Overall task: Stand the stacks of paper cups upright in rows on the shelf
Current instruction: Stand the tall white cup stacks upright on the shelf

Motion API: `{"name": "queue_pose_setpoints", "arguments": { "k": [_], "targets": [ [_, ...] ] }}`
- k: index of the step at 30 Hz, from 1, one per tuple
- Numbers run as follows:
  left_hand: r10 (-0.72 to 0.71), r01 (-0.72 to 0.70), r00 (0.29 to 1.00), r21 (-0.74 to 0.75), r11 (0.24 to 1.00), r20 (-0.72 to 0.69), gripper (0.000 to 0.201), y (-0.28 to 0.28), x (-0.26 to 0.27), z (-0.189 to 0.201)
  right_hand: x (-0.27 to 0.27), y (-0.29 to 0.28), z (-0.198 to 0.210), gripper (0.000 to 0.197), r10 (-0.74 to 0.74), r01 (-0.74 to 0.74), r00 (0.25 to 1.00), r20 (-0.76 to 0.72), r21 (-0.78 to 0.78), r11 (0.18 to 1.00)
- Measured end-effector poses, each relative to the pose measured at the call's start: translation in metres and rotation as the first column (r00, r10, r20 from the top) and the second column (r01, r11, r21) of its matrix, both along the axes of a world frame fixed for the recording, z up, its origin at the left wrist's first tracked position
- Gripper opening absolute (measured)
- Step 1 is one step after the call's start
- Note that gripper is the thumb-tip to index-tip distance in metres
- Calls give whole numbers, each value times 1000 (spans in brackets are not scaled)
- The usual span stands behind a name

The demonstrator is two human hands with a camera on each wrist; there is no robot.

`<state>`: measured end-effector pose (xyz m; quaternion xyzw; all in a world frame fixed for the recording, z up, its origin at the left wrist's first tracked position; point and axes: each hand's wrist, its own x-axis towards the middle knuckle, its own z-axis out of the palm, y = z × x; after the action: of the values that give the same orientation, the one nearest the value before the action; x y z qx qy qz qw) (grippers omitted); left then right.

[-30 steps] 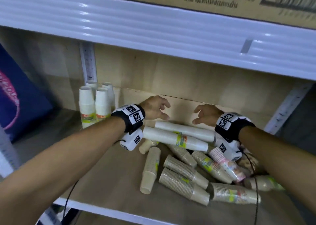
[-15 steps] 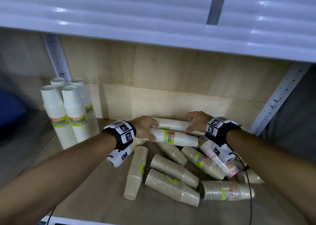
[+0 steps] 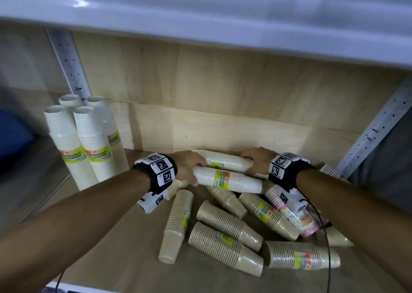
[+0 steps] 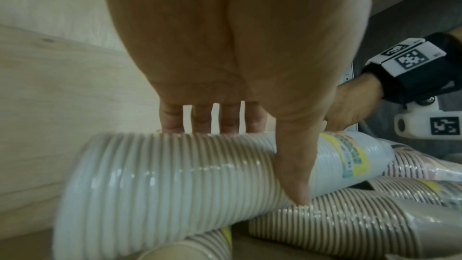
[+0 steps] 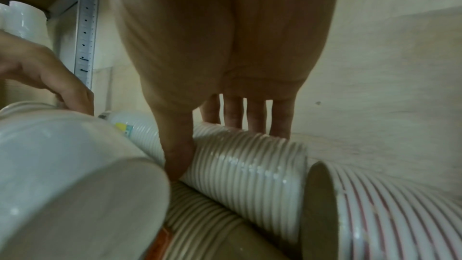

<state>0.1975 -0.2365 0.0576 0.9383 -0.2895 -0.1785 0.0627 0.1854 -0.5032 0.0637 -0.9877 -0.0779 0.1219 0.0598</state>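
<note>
At the back of the wooden shelf (image 3: 124, 237), against the back panel (image 3: 223, 125), two white cup stacks lie on their sides, one just behind the other, on top of a heap of brown stacks.

Left hand (image 3: 187, 165): grips the near white stack (image 3: 227, 179) at its left end. Left wrist view: four fingers (image 4: 200, 118) go over the top and down the far side, thumb (image 4: 295, 165) pressed down the near side. Grip closed round the stack (image 4: 175, 175).

Right hand (image 3: 256, 161): grips the far white stack (image 3: 225, 160) at its right end. Right wrist view: fingers (image 5: 255, 118) reach over the far side, thumb (image 5: 177, 153) down the near side, wrapped on the ribbed rims (image 5: 250, 165).

Both held stacks horizontal, touching each other along their length; each wears a yellow label band near the middle.

Standing upright at the left rear corner: four white stacks (image 3: 89, 145) in a two-by-two block, beside the metal upright (image 3: 69, 63).

Lying loose in front of the hands: several brown stacks (image 3: 225, 246) pointing different ways, one more brown stack (image 3: 303, 257) at the right front, and a pink patterned stack (image 3: 296, 214) under the right wrist.

Both wrists carry black bands with square-code markers
</note>
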Motion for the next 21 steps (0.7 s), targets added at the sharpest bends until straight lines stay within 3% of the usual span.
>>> {"name": "queue_pose_setpoints", "arguments": {
  "k": [6, 11, 17, 21],
  "targets": [
    [-10, 10, 1000, -9, 1000, 20, 63, 3, -3, 3, -4, -5, -1, 61, -7, 7, 1000, 17, -5, 1000],
    [42, -41, 999, -129, 991, 3, 59, 18, -7, 12, -15, -11, 13, 39, -38, 36, 998, 40, 47, 998],
    [151, -141, 988, -293, 946, 12, 55, 45, -14, 31, -30, -13, 40, 66, -111, 98, 988, 109, 125, 987],
    [235, -212, 972, -452, 867, -4, 57, 63, -28, 55, -37, 1, 56, 61, -134, 90, 973, 190, 225, 970]
  ]
}}
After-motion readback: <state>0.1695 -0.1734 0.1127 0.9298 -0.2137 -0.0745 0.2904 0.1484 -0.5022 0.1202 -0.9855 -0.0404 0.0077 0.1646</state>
